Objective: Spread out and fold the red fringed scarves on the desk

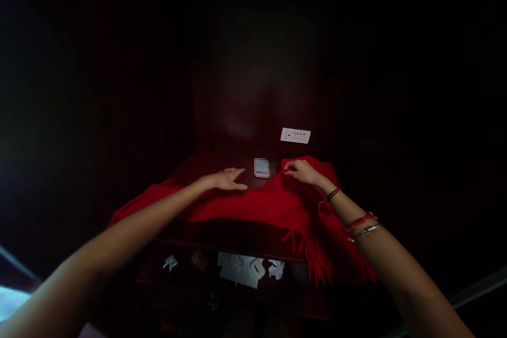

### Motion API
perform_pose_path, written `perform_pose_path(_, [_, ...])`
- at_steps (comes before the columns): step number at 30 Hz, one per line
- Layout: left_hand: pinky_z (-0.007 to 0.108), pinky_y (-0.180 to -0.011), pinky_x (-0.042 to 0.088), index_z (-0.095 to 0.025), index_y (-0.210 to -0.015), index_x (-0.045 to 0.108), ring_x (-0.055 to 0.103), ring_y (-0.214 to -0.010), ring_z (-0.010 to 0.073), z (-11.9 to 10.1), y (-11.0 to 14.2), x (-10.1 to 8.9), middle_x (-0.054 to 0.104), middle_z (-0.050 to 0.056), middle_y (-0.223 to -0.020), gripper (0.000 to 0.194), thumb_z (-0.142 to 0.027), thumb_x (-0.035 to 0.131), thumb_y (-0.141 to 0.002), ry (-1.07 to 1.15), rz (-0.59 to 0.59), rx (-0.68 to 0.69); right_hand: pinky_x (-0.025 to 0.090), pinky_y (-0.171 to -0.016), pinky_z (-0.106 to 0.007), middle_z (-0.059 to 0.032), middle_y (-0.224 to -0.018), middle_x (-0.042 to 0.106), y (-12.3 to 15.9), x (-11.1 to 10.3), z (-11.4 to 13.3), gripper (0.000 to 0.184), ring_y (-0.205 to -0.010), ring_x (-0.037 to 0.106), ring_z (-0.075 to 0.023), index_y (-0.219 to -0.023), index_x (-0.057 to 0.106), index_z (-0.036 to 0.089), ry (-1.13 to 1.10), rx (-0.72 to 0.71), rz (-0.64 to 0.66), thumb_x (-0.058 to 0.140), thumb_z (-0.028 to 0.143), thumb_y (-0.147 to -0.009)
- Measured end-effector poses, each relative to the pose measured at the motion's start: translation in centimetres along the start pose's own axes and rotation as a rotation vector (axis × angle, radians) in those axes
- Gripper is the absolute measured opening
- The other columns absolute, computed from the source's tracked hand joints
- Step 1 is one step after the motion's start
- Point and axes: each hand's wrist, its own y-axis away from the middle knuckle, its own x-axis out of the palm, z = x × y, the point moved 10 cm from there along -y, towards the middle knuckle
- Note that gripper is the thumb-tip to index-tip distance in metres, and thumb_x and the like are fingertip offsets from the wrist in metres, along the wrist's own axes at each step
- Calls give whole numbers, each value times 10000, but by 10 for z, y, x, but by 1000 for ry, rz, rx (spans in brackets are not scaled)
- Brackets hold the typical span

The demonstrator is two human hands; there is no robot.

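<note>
The red fringed cloth (245, 206) seems light and soft, best taken by its edge; the right hand (304, 171) pinches its right part, the left hand (228, 179) is spread, apparently empty.

the left arm (130, 237) and right arm (396, 261) are cut off by the bottom edge. parts of the red cloth (245, 205) are covered by both arms. the writing on the phone (261, 168) is too small to be read. a brown item (199, 260) is obscured by shadow.
</note>
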Motion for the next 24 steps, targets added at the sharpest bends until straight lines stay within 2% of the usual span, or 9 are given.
perform_pose_path(1, [377,-859,333,-177,-1169,441,426,-1066,291,-27,-1,32,472,132,-1177,712,-505,622,-564,23,92,87,339,-545,-190,-5,-665,594,-2,-2,11,135,-591,501,-104,-698,587,157,0,-9,5,467,214,-720])
perform_pose_path(3, [359,-852,341,-175,-1218,372,440,-1056,273,-66,-3,62,460,129,-1194,685,-483,568,-638,99,83,172,346,-559,-186,-6,-689,610,-1,-10,24,131,-605,518,-106,-727,599,167,18,-24,-5,470,187,-722])
perform_pose_path(4, [331,-826,360,-169,-1158,438,487,-1000,246,-76,-4,66,514,122,-1131,516,-435,494,-719,162,52,178,349,-567,-186,-9,-706,617,2,-16,25,133,-618,527,-109,-744,602,172,42,-29,-16,471,188,-729])
perform_pose_path(6, [295,-765,388,-162,-983,553,545,-877,208,-81,-7,56,596,99,-979,329,-369,376,-799,284,-44,175,355,-574,-193,-30,-738,626,11,-24,17,133,-645,545,-125,-766,605,174,141,-17,-23,479,210,-741])
perform_pose_path(10, [257,-626,405,-152,-711,577,544,-684,163,-49,-11,-4,610,31,-719,366,-414,338,-800,394,-165,159,369,-570,-230,-104,-781,627,35,-30,-22,201,-695,574,-178,-781,603,155,441,118,8,429,255,-782])
perform_pose_path(14, [227,-553,384,-150,-704,563,519,-622,128,-4,-11,-86,589,-17,-646,389,-467,349,-772,406,-284,43,386,-595,-234,-117,-820,625,47,-30,-52,219,-746,581,-185,-836,596,151,533,270,-17,422,276,-788])
perform_pose_path(17, [211,-550,348,-138,-764,586,523,-646,110,31,-1,-160,586,-47,-612,429,-506,366,-744,353,-493,-69,390,-609,-223,-111,-845,627,44,-34,-65,221,-771,579,-174,-910,579,153,463,336,-82,432,264,-788])
perform_pose_path(20, [221,-597,316,-130,-884,594,533,-790,127,79,26,-228,582,-63,-546,486,-530,364,-731,240,-760,-241,387,-615,-221,-105,-856,629,40,-49,-78,229,-775,578,-171,-953,564,158,380,360,-163,412,211,-790])
perform_pose_path(24, [280,-679,268,-142,-674,614,479,-952,170,144,56,-269,470,-47,-352,446,-547,426,-673,117,-827,-418,374,-629,-215,-87,-868,628,34,-71,-85,207,-786,568,-172,-909,574,161,325,330,-239,422,195,-773])
